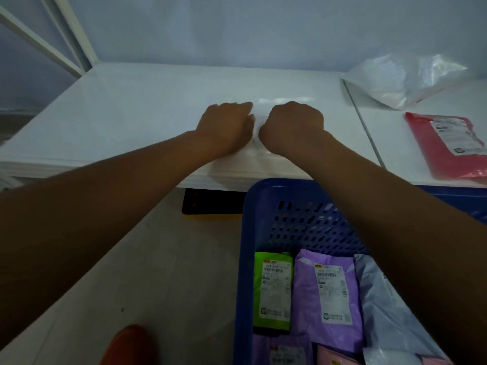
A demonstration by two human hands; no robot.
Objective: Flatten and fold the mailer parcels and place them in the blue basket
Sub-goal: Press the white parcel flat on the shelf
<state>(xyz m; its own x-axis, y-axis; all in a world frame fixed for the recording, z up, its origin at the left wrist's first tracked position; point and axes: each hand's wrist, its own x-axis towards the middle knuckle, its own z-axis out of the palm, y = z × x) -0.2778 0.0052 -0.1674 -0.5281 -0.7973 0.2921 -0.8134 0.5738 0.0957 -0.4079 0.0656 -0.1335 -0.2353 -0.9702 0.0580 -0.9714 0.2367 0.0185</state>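
A white, glossy mailer [257, 151] lies flat on the white table [118, 114], hard to tell apart from it, and reaches the front edge. My left hand [226, 125] rests on its left part, fingers pointing right and pressing down. My right hand [292, 127] sits close beside it on the mailer with the fingers curled under; they are hidden, so any hold on the plastic cannot be made out. The blue basket [245, 259] stands on the floor below the table edge, under my right forearm. In it lie a green parcel [274, 288], a purple parcel [326, 299] and several others.
A red mailer [445, 146] with a white label lies on the adjoining table at the right. Behind it is a crumpled clear plastic bag [405, 77]. A white frame [60, 46] stands at the far left. A dark object [210, 204] sits under the table.
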